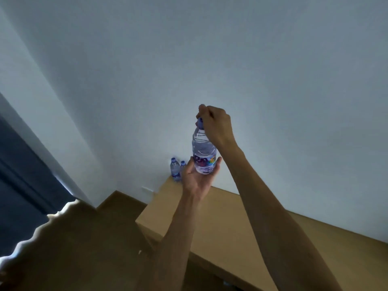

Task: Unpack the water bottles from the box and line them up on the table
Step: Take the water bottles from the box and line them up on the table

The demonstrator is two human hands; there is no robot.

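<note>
We hold a water bottle [203,153] upright in the air above the far end of the table [231,223], in front of the pale wall [210,49]. Our left hand [198,177] cups its base from below, fingers and thumb curled round the lower part. Our right hand [216,124] pinches the purple cap [200,122] from above, fingers bunched tight over it. Two more bottles [175,169] stand upright side by side at the table's far corner, close to the wall; our left hand hides part of the nearer one. A dark curtain [23,175] hangs at the left, bright light along its lower edge. We cannot see the box.
</note>
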